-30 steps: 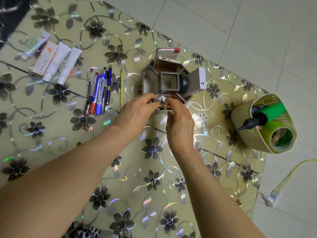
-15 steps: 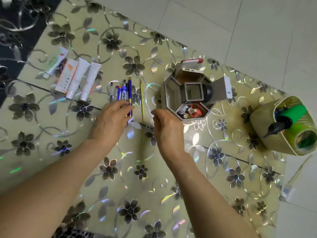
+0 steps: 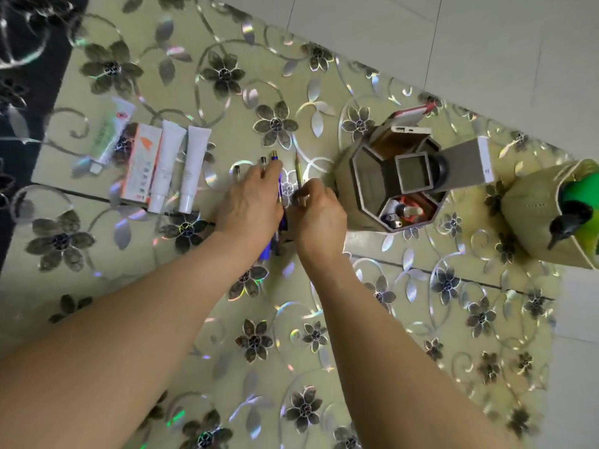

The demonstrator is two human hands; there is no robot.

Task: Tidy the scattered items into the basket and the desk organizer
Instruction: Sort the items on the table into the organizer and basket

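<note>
The left hand (image 3: 251,202) lies with loosely bent fingers over the slim plastic pens (image 3: 279,189) mid-mat; whether it grips them is unclear. The right hand (image 3: 319,215) pinches a thin yellow pencil (image 3: 298,171) beside the octagonal organizer (image 3: 359,176). The ribbed basket (image 3: 531,218) sits at the mat's right edge.

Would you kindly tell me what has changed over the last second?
Both hands left the octagonal grey desk organizer. The left hand now rests on the bundle of pens; the right hand pinches the yellow-green pencil. The white tubes and beige basket stayed put.
</note>
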